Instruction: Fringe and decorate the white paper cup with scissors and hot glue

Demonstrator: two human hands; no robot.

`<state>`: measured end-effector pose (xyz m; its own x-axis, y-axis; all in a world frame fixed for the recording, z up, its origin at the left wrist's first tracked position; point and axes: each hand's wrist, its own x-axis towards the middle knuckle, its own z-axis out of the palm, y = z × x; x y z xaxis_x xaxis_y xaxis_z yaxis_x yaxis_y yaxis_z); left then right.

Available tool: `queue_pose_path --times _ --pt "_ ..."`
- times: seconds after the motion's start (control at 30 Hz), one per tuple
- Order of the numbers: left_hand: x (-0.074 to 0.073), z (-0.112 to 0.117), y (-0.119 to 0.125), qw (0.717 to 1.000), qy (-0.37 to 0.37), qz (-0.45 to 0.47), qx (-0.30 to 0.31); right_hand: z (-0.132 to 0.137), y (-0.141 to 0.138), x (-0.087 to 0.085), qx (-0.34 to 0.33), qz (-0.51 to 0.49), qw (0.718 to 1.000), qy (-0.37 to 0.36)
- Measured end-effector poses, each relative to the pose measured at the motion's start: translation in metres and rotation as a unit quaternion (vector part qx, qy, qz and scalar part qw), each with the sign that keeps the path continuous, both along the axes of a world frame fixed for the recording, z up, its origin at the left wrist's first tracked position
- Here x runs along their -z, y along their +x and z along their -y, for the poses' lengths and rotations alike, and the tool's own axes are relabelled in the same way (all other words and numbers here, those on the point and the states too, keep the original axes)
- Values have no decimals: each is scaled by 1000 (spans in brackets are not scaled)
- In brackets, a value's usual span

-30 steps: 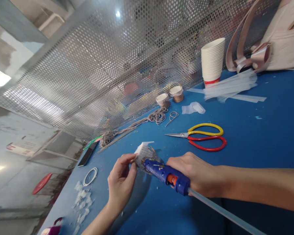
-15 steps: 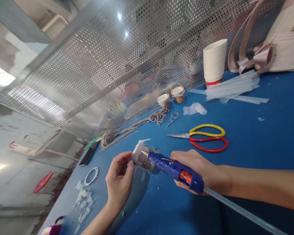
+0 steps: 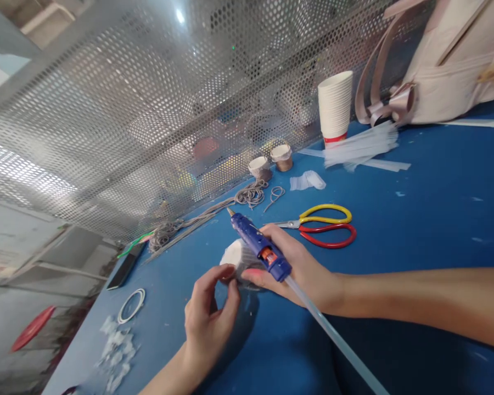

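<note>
A small cup wrapped in whitish strip material is held tilted above the blue table, its pale end facing left. The thumb and index finger of my left hand pinch at its near left edge. My right hand is closed around a blue glue gun, with a long clear glue stick trailing from its back. The gun's nozzle points up and left, past the cup. My right thumb also touches the cup's side, and the gun hides part of it. Scissors with yellow and red handles lie just beyond my right hand.
Two small cord-wrapped cups stand by the perforated metal panel. Near them lie grey cord, a ribbed strip piece, translucent strips and stacked paper cups. Left are a white ring, glue scraps and a phone.
The glue gun's nozzle has moved off the cup and now points up beyond it. The cup has turned, and my right thumb has come onto it. The view has shifted rightward.
</note>
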<state>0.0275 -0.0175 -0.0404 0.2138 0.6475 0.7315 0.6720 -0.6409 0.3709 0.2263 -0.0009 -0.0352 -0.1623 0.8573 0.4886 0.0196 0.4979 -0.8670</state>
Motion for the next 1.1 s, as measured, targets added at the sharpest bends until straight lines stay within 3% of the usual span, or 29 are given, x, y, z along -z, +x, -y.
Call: queue_pose_path --times 0.3,1.1 --pt "2 1 3 997 3 -3 71 -3 3 2 -21 33 999 -35" --pt "3 -1 11 994 -36 25 102 -5 8 14 -66 66 994 -50"
